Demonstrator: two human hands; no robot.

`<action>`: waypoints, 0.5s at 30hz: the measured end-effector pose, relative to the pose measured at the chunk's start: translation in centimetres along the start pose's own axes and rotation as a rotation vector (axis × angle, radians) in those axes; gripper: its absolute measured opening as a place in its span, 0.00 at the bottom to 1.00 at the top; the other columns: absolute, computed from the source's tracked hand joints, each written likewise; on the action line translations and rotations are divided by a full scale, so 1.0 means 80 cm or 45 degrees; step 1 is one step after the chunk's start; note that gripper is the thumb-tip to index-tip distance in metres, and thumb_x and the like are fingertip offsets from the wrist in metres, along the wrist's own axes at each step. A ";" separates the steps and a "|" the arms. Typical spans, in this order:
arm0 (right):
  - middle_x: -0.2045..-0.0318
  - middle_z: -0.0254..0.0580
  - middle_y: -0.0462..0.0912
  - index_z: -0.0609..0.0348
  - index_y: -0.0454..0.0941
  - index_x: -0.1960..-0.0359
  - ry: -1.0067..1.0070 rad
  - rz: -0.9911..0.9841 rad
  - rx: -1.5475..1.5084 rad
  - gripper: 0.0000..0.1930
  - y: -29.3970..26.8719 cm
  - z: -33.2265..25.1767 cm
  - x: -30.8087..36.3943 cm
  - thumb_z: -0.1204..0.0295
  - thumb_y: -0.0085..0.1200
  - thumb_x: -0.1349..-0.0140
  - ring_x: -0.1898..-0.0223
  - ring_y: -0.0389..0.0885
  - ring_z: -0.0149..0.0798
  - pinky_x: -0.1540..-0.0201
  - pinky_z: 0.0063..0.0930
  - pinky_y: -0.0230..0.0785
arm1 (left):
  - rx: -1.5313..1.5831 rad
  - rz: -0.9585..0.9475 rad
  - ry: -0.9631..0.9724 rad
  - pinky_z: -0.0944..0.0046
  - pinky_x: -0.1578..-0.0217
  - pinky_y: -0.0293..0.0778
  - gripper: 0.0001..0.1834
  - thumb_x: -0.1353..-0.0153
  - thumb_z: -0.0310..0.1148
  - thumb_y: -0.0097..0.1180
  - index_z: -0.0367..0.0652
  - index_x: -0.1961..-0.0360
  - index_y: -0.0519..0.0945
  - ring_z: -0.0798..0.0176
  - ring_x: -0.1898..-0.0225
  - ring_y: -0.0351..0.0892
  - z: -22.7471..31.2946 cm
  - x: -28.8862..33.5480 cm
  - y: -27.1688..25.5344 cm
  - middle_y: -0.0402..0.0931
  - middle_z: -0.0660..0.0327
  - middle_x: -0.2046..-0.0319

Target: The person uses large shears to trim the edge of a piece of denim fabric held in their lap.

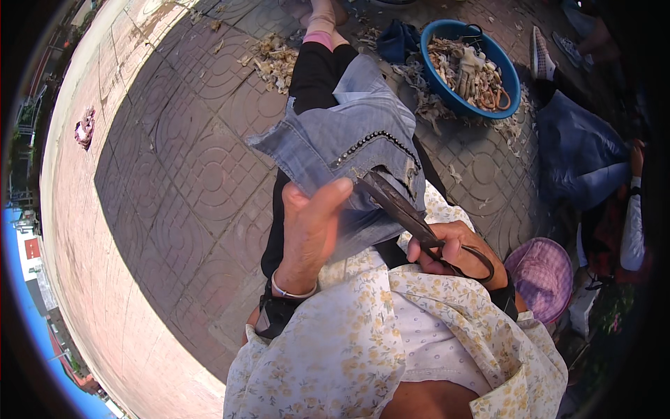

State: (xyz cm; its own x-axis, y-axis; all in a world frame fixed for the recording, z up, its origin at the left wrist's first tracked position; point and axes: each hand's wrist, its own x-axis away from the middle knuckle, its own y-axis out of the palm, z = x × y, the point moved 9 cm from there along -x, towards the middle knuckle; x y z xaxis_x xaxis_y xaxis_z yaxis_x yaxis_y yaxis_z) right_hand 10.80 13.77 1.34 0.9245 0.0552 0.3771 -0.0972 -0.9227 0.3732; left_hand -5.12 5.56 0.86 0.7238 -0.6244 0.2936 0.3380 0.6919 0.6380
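Note:
A piece of faded blue denim (310,140) with a frayed edge and a curved row of dark beads is spread over my lap and legs. My left hand (309,234) grips its near edge, thumb on top and fingers mostly hidden. In my right hand (464,253) is a pair of large dark scissors (401,211), with fingers through the handle loops. Their blades point up and left, and the tips meet the denim at its frayed edge, close to my left thumb. How far the blades are parted cannot be made out.
Ahead on the right, a blue basin (511,78) holds pale scraps and a light work glove (471,73). Beside it lies dark blue cloth (398,42). More scraps (274,61) litter the paving. A pink checked hat (541,279) and another seated person with denim (579,146) are at right.

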 end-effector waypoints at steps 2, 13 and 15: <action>0.84 0.26 0.65 0.60 0.75 0.63 -0.001 0.019 -0.011 0.34 0.000 0.001 0.000 0.36 0.42 0.44 0.83 0.58 0.18 0.81 0.14 0.45 | 0.050 0.025 0.024 0.61 0.58 0.74 0.08 0.50 0.18 0.54 0.45 0.74 0.76 0.65 0.66 0.79 -0.001 0.000 -0.005 0.79 0.59 0.71; 0.84 0.26 0.65 0.61 0.75 0.63 0.000 0.006 -0.002 0.34 0.003 -0.002 0.001 0.37 0.41 0.42 0.84 0.58 0.18 0.82 0.14 0.46 | 0.040 -0.091 0.022 0.65 0.57 0.71 0.10 0.49 0.16 0.54 0.38 0.64 0.76 0.68 0.62 0.76 -0.002 0.001 -0.006 0.76 0.61 0.64; 0.84 0.26 0.65 0.62 0.75 0.63 0.008 0.009 0.012 0.34 0.004 -0.002 0.000 0.37 0.41 0.42 0.84 0.59 0.18 0.81 0.14 0.46 | 0.033 -0.077 0.047 0.66 0.57 0.72 0.10 0.49 0.17 0.55 0.37 0.65 0.76 0.68 0.63 0.76 -0.005 -0.001 -0.010 0.77 0.61 0.64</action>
State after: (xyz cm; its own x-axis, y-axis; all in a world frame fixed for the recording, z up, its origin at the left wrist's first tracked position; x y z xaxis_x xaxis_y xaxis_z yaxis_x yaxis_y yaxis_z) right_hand 10.72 13.55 1.57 0.9214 0.0507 0.3853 -0.1006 -0.9266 0.3624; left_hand -5.18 5.21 0.05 0.7244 -0.6505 0.2281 0.3662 0.6435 0.6721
